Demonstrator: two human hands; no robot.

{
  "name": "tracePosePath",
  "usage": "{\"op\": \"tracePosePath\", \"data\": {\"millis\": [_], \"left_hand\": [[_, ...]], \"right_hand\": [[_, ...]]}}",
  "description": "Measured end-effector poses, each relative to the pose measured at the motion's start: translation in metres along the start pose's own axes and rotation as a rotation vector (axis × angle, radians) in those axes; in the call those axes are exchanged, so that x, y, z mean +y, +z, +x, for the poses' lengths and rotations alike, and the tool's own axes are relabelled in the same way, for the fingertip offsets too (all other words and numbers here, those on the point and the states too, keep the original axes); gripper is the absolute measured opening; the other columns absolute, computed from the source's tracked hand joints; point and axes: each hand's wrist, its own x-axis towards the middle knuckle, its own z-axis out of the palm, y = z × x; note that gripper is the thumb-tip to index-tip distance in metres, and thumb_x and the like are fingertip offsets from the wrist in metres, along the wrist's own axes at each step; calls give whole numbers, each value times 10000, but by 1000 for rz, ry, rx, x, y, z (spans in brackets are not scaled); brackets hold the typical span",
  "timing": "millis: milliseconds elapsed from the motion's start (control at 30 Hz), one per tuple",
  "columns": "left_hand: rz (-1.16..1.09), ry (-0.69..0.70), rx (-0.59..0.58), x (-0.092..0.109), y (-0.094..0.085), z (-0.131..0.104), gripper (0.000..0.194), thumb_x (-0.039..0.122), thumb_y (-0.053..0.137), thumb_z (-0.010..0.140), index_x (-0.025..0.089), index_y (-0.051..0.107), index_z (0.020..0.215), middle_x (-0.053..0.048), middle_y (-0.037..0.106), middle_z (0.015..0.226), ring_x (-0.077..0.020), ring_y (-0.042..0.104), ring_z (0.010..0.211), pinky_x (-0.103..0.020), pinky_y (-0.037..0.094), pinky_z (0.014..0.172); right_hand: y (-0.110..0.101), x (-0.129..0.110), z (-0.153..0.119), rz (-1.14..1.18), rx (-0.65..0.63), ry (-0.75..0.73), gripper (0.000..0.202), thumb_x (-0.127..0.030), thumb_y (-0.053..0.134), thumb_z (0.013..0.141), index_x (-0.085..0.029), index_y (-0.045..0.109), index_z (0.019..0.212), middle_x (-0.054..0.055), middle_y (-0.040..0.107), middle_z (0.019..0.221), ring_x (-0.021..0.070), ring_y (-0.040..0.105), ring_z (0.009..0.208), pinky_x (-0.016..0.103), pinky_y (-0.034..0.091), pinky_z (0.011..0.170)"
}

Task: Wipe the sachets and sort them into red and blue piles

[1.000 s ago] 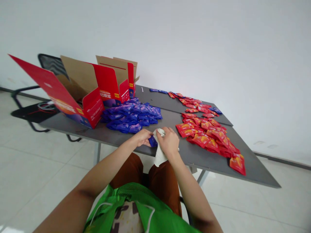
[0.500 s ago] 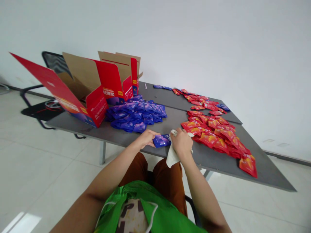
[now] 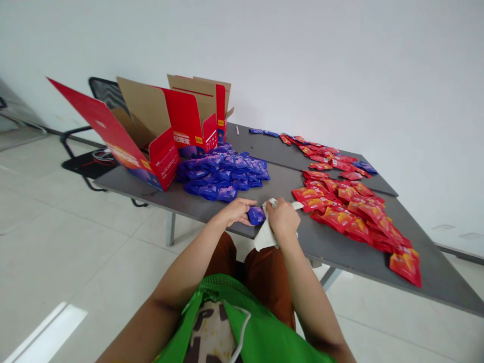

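Note:
Near the table's front edge, my left hand (image 3: 239,210) is closed on the left end of a blue sachet (image 3: 256,216). My right hand (image 3: 283,218) grips a white cloth (image 3: 266,236), which covers the sachet's right end and hangs down over the table edge. Behind my left hand lies a heap of blue sachets (image 3: 227,174). To the right of my right hand spreads a heap of red sachets (image 3: 348,212).
Open red cartons (image 3: 164,159) stand at the left end of the grey table (image 3: 280,184). Behind them is a black chair (image 3: 85,164). More red sachets (image 3: 321,154) and a few blue ones (image 3: 263,132) lie toward the back, before a white wall.
The view has turned slightly left, so things sit further right. The cloth in my right hand now covers more of the blue sachet, and my left hand stays on its left end.

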Motion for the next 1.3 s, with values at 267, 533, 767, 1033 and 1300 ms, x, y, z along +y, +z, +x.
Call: {"op": "tracePosePath", "data": {"millis": [267,533,767,1033,1300], "left_hand": [[86,141,86,-14,2,0,393,142,477,879,154,597,1254,-56,700,782,-127,641,545,-273,554,564],[90,111,180,-13,7,1,416,216,463,917,136,532,1319,-83,690,909,-148,656,621,-301,572,564],[129,142,242,-10,13,-4,834,90,695,750,81,268,1466,-137,681,1038,-177,669,756,-255,556,595],[506,705,588,-36,28,-11,303,223,632,823,200,662,1124,-80,699,1078,-212,645,1012,-323,492,915],[934,1075,806,-64,23,-23,145,145,559,832,187,664,740,-57,669,1042,-147,645,863,-264,475,758]], "right_hand": [[-15,1,-16,142,20,-218,381,-518,412,927,-226,646,1002,77,660,968,196,623,879,263,399,705],[-2,-11,-16,55,-20,-83,344,-494,443,924,-217,617,1029,80,643,983,201,633,841,281,425,711],[-16,21,-6,180,126,-44,361,-516,461,903,-206,644,918,66,649,906,192,617,807,261,397,680],[-67,19,-9,811,372,-270,373,-513,520,879,-162,635,830,5,618,722,129,545,650,228,403,600],[-39,1,-12,802,347,-393,296,-477,586,856,-187,636,819,9,639,797,144,585,743,242,426,689]]}}
